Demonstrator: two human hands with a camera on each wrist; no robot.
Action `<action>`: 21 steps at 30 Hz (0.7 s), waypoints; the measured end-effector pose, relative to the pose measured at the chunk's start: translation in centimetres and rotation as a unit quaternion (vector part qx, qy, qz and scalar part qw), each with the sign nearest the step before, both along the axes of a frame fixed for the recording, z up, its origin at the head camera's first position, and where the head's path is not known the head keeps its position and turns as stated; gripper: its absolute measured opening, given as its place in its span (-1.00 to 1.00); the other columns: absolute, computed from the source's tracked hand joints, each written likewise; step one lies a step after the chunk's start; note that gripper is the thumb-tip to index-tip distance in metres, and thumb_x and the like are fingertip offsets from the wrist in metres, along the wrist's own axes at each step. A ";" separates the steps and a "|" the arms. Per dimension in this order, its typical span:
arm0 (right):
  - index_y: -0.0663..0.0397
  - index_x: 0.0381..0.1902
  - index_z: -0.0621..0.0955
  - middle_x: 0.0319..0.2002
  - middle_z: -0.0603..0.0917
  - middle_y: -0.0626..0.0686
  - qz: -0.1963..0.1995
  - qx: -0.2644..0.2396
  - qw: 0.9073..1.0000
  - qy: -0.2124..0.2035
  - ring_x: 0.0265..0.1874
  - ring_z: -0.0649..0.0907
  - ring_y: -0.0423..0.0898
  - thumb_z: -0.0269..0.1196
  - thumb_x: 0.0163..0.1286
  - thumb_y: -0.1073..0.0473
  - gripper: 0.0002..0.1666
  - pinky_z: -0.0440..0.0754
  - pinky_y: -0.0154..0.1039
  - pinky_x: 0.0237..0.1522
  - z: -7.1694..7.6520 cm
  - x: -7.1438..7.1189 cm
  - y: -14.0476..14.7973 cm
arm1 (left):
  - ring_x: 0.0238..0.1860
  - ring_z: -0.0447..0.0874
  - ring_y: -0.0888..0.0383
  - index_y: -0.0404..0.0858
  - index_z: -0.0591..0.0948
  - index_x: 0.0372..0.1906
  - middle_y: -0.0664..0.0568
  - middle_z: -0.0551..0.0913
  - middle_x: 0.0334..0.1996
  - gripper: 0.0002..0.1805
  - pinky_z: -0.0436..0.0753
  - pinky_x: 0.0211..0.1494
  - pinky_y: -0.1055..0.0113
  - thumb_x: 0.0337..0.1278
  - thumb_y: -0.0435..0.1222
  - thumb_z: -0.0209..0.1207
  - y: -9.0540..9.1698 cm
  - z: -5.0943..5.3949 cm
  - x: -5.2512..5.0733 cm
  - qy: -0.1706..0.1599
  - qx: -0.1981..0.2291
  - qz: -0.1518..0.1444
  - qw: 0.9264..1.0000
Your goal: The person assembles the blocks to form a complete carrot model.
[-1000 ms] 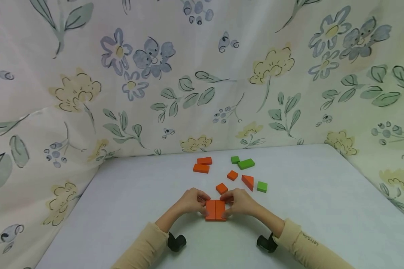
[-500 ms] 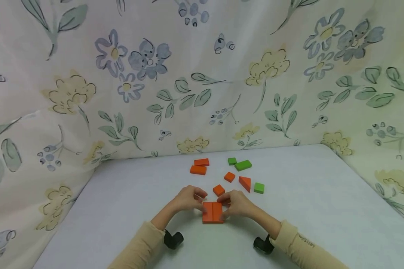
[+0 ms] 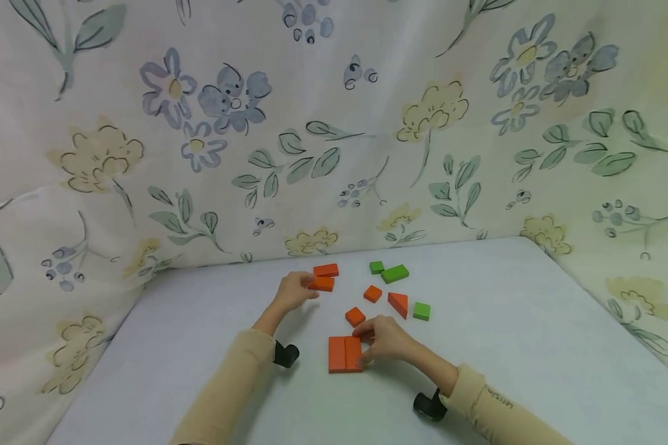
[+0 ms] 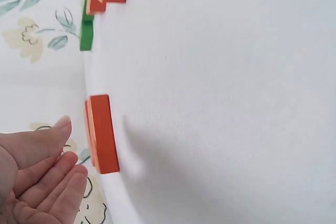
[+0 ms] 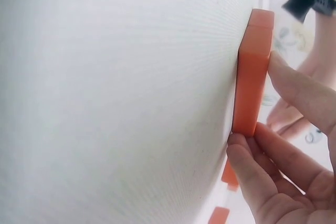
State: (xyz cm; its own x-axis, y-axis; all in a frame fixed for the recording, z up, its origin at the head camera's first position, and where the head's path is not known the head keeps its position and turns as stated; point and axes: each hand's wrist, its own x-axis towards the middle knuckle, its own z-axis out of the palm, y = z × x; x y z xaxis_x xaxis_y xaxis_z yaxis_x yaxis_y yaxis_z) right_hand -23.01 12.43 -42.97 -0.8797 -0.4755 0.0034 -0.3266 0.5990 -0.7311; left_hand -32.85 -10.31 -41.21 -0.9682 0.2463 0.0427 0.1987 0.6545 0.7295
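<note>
1. Here, at the centre of our dial in the head view, we see the left slab (image 3: 336, 354) and right slab (image 3: 354, 354) flat on the table (image 3: 479, 309), long sides touching.
2. At 2 o'clock of them, the right hand (image 3: 386, 339) pinches the right slab lengthwise, thumb by the near end, fingertips at the far; we take this as keeping it squared against its neighbour.
3. At 11 o'clock, the left hand (image 3: 295, 292) grips nothing, thumb and fingers apart just beside two bars (image 4: 106, 135); we judge the gap leaves room for one.
4. Between 12 and 2 o'clock, we count two small orange blocks (image 3: 355, 317), a wedge (image 3: 400, 302) and three green blocks (image 3: 395, 274), seemingly set off to give the hands space.
</note>
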 end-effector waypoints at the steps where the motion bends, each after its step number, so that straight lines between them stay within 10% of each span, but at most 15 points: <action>1: 0.30 -0.11 0.69 -0.20 0.70 0.05 0.001 -0.002 1.000 0.000 -0.25 0.61 -0.06 0.56 -0.08 0.29 -0.49 0.59 -0.33 -0.19 0.0 0.1 0.0 | 0.10 0.54 -0.19 -0.51 0.57 0.08 -0.30 0.61 0.05 -0.59 0.51 0.15 0.00 0.08 -0.48 0.28 0.0 0.0 -0.2 0.006 -0.007 0.002 1.000; 21: 0.31 -0.12 0.69 -0.21 0.71 0.06 -0.008 -0.008 1.000 -0.012 -0.25 0.62 -0.06 0.55 -0.07 0.32 -0.51 0.61 -0.29 -0.18 0.1 0.2 -0.2 | 0.04 0.54 -0.17 -0.54 0.56 0.07 -0.33 0.61 0.02 -0.58 0.47 0.19 0.01 0.04 -0.53 0.25 1.6 -0.8 -2.6 0.052 -0.118 -0.002 0.992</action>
